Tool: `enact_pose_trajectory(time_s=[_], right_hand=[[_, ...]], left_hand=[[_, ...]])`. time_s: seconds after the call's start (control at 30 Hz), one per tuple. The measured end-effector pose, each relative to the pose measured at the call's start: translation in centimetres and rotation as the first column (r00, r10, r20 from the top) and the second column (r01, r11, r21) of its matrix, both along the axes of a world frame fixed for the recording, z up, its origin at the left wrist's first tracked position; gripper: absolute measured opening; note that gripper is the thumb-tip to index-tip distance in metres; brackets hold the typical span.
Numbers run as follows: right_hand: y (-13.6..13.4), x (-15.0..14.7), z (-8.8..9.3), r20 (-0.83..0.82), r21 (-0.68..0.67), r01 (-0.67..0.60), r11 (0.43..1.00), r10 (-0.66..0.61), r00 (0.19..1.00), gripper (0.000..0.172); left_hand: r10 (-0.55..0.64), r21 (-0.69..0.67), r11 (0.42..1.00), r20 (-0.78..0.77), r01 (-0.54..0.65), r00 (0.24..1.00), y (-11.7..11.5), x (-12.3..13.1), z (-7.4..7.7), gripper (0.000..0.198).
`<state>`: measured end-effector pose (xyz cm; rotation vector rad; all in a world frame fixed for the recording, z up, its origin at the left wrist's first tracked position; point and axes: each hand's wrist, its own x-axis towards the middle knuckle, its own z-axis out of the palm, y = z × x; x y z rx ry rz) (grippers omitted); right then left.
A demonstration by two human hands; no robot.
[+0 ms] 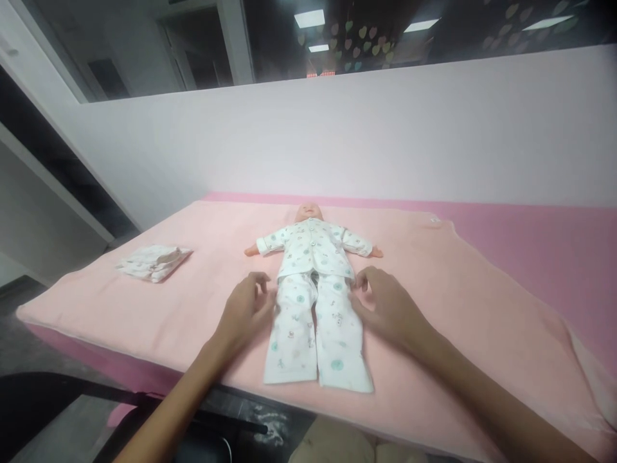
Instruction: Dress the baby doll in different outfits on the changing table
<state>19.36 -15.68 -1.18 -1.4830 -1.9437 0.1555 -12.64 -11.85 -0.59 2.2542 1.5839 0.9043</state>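
Note:
A baby doll (308, 212) lies on its back with its head at the far side and arms spread. It wears a white buttoned shirt (315, 247) with small prints. Matching white trousers (337, 328) lie flat below the shirt, their legs side by side toward me. My left hand (247, 303) is beside the trousers' left edge near the waist, fingers curved and apart from the thumb. On the other side my right hand (385, 301) mirrors it, thumb and fingers parted close to the fabric. Neither hand visibly grips anything.
Folded white printed clothing (154, 262) lies at the left on a pale pink blanket (216, 257). The blanket covers a darker pink padded table (520, 251). A white wall (361, 135) with a window stands behind. A dark chair (62, 411) is at the lower left.

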Motion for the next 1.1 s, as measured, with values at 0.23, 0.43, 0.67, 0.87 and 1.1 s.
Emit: enact_pose_trajectory(time_s=[0.23,0.43,0.67,0.87,1.1], right_hand=[[-9.1,-5.7,0.5,0.112,-0.095,-0.326,0.941,0.335,0.935,0.010],[-8.3,-9.2,-2.5,0.217,0.007,-0.281,0.960,0.273,0.937,0.011],[-9.3,-10.1,-1.4,0.079,0.112,-0.289,0.951,0.281,0.956,0.015],[-11.1,-9.7,-1.4,0.081,0.102,-0.302,0.948,0.294,0.952,0.010],[-12.7,-4.5,-2.9,0.052,0.050,-0.131,0.990,0.128,0.990,0.015]], left_hand=[[-0.137,-0.068,0.988,-0.023,0.135,0.990,-9.2,-3.2,-1.5,0.040],[-0.146,-0.097,0.985,-0.061,0.139,0.987,-10.7,-3.6,-2.4,0.026],[-0.187,-0.004,0.982,-0.002,0.187,0.982,-11.6,-3.2,-3.2,0.010],[-0.275,0.137,0.952,-0.019,0.275,0.961,-12.5,-3.7,-4.1,0.022],[-0.325,0.220,0.916,-0.088,0.337,0.942,-13.7,-2.5,-2.9,0.020]])
